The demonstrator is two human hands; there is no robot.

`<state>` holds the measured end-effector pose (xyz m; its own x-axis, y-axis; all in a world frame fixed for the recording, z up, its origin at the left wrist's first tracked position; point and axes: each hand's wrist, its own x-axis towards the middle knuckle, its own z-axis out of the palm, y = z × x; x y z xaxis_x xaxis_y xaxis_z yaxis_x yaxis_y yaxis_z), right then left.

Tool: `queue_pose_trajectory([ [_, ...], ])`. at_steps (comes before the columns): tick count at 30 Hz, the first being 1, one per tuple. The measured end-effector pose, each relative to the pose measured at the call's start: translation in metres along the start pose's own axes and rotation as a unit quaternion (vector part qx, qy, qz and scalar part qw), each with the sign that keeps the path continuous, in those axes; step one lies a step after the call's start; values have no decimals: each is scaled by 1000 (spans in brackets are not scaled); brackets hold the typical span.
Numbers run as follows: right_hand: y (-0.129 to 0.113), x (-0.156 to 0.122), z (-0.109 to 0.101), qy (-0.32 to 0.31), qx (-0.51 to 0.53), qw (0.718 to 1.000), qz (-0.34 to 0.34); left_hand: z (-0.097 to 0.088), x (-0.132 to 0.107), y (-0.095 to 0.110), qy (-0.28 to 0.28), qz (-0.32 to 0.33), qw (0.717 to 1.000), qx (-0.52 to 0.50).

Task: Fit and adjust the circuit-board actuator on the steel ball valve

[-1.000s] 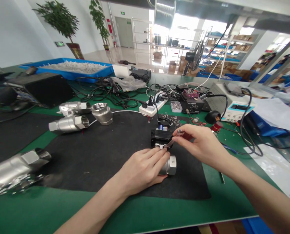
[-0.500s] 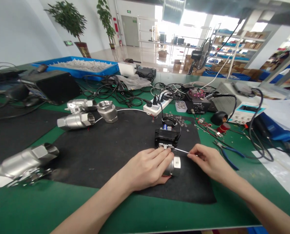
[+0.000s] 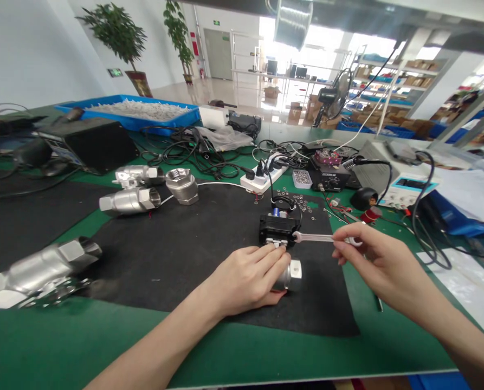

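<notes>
My left hand (image 3: 245, 279) lies over a steel valve body (image 3: 291, 273) on the black mat (image 3: 176, 254), fingers curled round it. A black actuator block (image 3: 277, 227) sits on top of the valve, just past my fingertips. My right hand (image 3: 372, 257) pinches a small silver wrench (image 3: 317, 237) by its far end. The wrench lies level, with its open jaw at the right side of the black block.
Three loose steel valve bodies (image 3: 131, 199) lie at the mat's far left, and a larger one (image 3: 42, 271) is near the left edge. A power strip (image 3: 262, 176), cables, scattered small washers (image 3: 296, 200), a soldering station (image 3: 331, 173) and a bench supply (image 3: 404, 181) crowd the back. Blue pliers are hidden behind my right hand.
My right hand has lifted and swung the wrench from low beside the valve up to the black block's right side. My left hand has stayed on the valve.
</notes>
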<state>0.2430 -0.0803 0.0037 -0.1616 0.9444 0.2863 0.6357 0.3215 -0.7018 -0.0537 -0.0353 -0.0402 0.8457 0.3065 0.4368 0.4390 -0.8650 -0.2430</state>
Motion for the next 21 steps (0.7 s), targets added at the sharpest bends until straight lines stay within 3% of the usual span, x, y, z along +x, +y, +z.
queue_pose_trajectory([
  [3,-16,7,2,6,-90,991,-102,0,0,0,-3,4,1000,-3],
  [7,-27,19,6,-49,-172,966,-187,-1,0,0,-4,3,1000,-8],
  [14,-36,37,11,-81,-295,921,-242,-3,2,1,21,3,1000,-10],
  [21,-42,50,10,-90,-350,900,-243,-1,2,0,14,2,1000,-12],
])
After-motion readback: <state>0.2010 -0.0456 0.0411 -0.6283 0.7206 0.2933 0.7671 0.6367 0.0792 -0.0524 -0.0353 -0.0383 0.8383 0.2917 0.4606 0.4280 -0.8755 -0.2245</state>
